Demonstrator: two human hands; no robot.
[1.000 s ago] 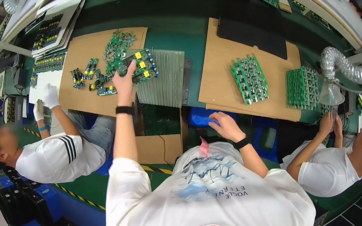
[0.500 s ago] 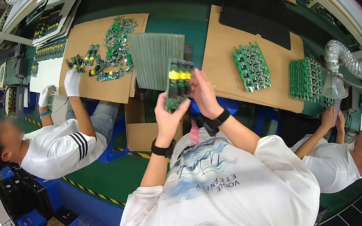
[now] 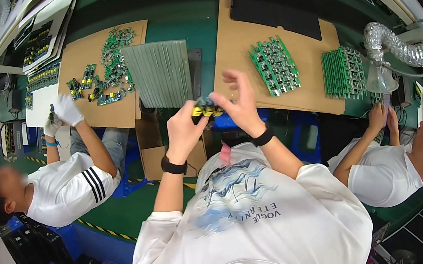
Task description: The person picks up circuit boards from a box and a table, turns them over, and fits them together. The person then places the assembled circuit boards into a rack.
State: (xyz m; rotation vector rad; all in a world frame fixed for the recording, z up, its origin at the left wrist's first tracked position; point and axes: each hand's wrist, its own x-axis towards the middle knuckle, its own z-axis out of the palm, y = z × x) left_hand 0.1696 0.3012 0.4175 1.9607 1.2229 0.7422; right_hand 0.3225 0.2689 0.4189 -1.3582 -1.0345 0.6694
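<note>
A circuit board (image 3: 207, 108) with yellow and black parts is held in front of my chest, tilted so that it shows foreshortened. My left hand (image 3: 184, 132) grips its left end between thumb and fingers. At the board's right end is my right hand (image 3: 241, 105), its thumb at the edge and its other fingers raised apart, slightly blurred. Just beyond the hands stands a pale green ribbed panel (image 3: 161, 76). Black bands circle both my wrists.
Loose green boards (image 3: 116, 55) lie on cardboard (image 3: 66, 64) at left, by a co-worker's gloved hand (image 3: 68, 109). At right, board panels (image 3: 274, 66) lie on another cardboard sheet (image 3: 314, 99), near stacked panels (image 3: 343, 75), a silver duct (image 3: 399, 45) and a second co-worker (image 3: 378, 162).
The board has tipped from broad face to a narrow view. My right fingers have lifted and spread. The left co-worker has drawn a small part back from the cardboard. The whole view has shifted.
</note>
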